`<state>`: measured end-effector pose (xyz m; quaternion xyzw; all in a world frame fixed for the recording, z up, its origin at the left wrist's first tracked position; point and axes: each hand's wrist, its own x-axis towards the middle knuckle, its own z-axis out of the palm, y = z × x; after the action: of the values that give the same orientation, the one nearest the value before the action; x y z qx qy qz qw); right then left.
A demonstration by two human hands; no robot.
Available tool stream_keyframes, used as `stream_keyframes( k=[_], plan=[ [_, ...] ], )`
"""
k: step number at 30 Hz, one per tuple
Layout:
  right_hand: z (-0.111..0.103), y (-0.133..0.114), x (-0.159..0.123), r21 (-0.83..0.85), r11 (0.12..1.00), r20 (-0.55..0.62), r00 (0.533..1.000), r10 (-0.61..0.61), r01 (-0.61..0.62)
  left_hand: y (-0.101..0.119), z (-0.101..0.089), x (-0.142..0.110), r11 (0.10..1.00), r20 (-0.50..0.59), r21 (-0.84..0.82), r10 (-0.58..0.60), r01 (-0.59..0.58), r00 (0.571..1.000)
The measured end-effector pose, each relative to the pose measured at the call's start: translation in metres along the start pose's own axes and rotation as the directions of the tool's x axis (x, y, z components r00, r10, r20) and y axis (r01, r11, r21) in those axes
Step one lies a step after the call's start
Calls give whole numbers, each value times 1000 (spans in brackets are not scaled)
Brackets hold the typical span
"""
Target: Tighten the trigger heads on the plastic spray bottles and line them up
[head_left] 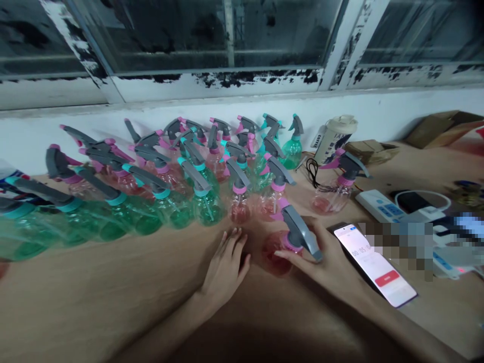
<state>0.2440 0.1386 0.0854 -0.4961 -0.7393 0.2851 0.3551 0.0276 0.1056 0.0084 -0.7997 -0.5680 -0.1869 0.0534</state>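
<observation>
My right hand point(313, 257) is wrapped round a pink spray bottle point(278, 252) with a grey and pink trigger head, close to the table's near side. To its left, my left hand point(226, 264) lies flat with fingers stretched out and holds nothing. Just beyond the left fingertips stand another pink spray bottle point(239, 204) and a green spray bottle point(207, 206). One more pink spray bottle point(333, 194) stands apart at the right, behind my right hand. Where the right fingers meet the far side of the held bottle is hidden.
Several green and pink spray bottles point(147, 217) stand in packed rows along the wall. A lit phone point(378, 267) lies right of my right hand, near a white power strip point(378, 204). A paper cup point(336, 136) and cardboard boxes point(372, 151) stand at the back right, below the window.
</observation>
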Motion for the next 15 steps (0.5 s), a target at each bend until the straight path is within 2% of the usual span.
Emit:
stream_keyframes(
  k=[4, 7, 12, 15],
  plan=[
    [-2, 5, -11, 29, 999, 16, 999, 31, -31, 1, -1, 1, 1000, -25, 7, 7, -7, 1000],
    [-8, 14, -14, -3, 999, -22, 999, 38, -38, 1, -3, 2, 1000, -25, 3, 22, -22, 999],
    [-26, 36, -5, -103, 992, -175, 983, 56, -75, 2, -5, 3, 1000, -9, 4, 23, -23, 1000],
    [-36, 48, 9, -83, 990, -257, 962, 88, -113, 2, -4, 2, 1000, -11, 0, 19, -19, 1000]
  ],
)
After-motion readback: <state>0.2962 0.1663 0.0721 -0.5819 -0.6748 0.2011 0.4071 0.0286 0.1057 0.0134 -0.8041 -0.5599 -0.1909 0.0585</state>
